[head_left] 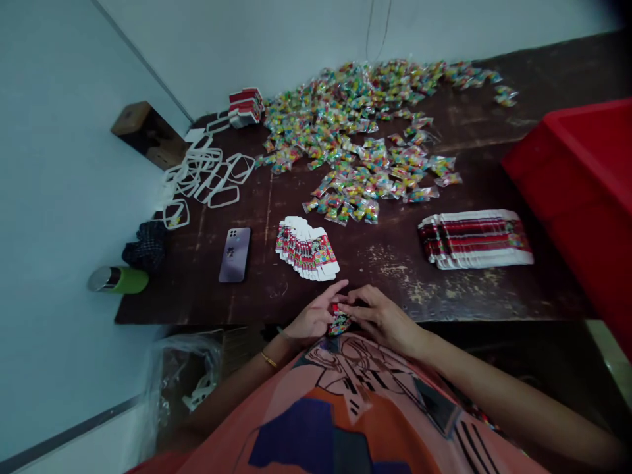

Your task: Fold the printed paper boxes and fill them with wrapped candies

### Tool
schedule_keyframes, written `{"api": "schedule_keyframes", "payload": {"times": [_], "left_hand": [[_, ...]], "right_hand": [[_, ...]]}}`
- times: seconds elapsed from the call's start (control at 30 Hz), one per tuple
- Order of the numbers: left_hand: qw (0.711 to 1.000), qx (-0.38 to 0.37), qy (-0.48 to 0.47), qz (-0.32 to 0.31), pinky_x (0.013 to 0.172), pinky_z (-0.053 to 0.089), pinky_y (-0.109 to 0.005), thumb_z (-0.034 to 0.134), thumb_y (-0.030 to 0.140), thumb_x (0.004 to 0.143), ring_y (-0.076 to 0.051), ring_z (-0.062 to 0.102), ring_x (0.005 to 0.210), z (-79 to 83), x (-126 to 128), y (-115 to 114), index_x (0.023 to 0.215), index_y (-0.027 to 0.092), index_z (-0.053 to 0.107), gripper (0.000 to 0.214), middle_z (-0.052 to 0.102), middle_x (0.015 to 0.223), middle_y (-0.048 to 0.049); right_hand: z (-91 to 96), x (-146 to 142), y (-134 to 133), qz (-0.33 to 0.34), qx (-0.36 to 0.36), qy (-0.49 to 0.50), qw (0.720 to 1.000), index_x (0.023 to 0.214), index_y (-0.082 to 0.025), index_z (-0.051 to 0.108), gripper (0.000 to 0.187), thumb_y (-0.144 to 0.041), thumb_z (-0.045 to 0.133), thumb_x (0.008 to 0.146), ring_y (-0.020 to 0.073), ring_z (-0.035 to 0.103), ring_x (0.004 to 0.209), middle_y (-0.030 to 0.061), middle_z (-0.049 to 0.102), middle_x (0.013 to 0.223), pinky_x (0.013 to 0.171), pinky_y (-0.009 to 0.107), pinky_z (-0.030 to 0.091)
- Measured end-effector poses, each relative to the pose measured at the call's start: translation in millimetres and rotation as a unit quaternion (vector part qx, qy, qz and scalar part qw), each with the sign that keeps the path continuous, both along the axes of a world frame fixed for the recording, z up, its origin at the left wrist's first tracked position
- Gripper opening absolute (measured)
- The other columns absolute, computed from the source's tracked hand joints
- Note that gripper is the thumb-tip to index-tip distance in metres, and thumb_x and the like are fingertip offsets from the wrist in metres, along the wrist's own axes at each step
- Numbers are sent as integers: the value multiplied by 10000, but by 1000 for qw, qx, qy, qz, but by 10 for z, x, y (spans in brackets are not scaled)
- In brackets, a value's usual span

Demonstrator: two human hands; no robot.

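Close to my body, just off the table's near edge, my left hand (pixel 315 318) and my right hand (pixel 379 317) hold a small printed carton (pixel 340 321) between them. It is red with colourful pictures. My left fingers hold its left side, the index finger stretched out past it. My right fingers pinch at its top and right side. Just beyond my hands lies a fanned stack of flat printed cartons (pixel 309 250). Farther off, many clear-wrapped colourful candies (pixel 365 164) are heaped on the table.
A long stack of flat cartons (pixel 476 240) lies right, beside a large red bin (pixel 567 171). Left are a phone (pixel 235 255), a green bottle (pixel 121 280), dark cloth (pixel 145 247), white looped bands (pixel 212 172) and a cardboard box (pixel 151 135). More cartons (pixel 245 107) stand by the wall.
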State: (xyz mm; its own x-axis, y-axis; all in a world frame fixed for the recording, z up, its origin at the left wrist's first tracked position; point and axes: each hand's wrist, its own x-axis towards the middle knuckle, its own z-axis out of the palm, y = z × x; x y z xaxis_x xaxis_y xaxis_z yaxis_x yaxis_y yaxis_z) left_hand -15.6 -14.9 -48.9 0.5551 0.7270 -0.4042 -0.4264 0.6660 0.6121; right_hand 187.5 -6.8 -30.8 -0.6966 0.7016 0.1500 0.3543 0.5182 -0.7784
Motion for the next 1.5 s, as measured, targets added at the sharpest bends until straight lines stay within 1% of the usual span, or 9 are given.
{"api": "schedule_keyframes", "payload": {"times": [0.17,0.27,0.4,0.63,0.8,0.97,1.07,1.27,1.5], "left_hand": [[961,140,237,-39,869,424,-313,608,201,734,-182,574,950,164,-17,89,1273,208,534,544,592,1101,-65],[864,277,398,-132,889,409,-296,611,191,731,-180,565,945,457,-191,210,1232,194,585,502,627,1049,-50],[767,327,483,-269,819,425,-285,665,217,687,-196,587,863,772,-598,321,991,206,699,306,674,938,-35],[943,96,309,-76,766,507,-335,611,270,780,-192,618,877,605,-618,272,1130,180,505,376,623,1064,-80],[980,23,184,-67,576,545,-294,605,256,772,-200,616,825,283,-25,260,1146,184,455,410,595,1011,-89],[973,57,206,-86,490,511,-225,623,228,740,-148,579,727,157,343,284,1222,201,456,512,574,966,-53],[960,81,245,-110,470,498,-216,640,248,739,-147,571,710,198,379,266,1239,186,453,537,561,904,-37],[965,80,238,-79,444,469,-198,658,406,757,-162,582,724,249,250,225,1207,182,484,532,559,857,-30],[983,18,173,-52,479,480,-250,431,561,843,-178,585,699,167,232,266,1076,120,592,524,630,871,-100]], "right_hand": [[-84,138,661,-41,20,3,999,1280,-264,555,357,-275,503,927,218,533,1087,85,620,1162,931,394,454],[-185,311,1345,-218,128,-97,963,1315,-205,522,426,-325,521,907,297,469,1190,137,558,1289,978,483,403],[-393,383,1517,-207,182,-217,937,1358,-168,465,472,-320,499,913,330,398,1283,147,497,1382,1041,542,299],[-557,519,131,-115,154,-194,962,1468,-207,270,743,-504,556,850,315,325,1358,137,378,1479,1100,572,220],[-447,681,-367,-72,33,-97,992,1378,-283,420,438,-280,441,941,266,494,1224,89,548,1344,1012,491,387],[-149,345,-192,-252,-124,99,954,1121,-232,537,208,-277,418,957,188,636,867,60,669,975,760,312,520],[9,139,172,-298,-29,103,949,973,-216,598,141,-290,489,924,211,591,913,72,648,990,839,369,477],[70,60,373,-183,13,45,982,925,-245,685,194,-300,499,919,262,460,1172,71,551,1262,1018,489,329],[-72,59,195,-244,-424,281,826,1076,-221,609,328,-375,643,789,111,571,640,36,619,935,635,268,531]]}}
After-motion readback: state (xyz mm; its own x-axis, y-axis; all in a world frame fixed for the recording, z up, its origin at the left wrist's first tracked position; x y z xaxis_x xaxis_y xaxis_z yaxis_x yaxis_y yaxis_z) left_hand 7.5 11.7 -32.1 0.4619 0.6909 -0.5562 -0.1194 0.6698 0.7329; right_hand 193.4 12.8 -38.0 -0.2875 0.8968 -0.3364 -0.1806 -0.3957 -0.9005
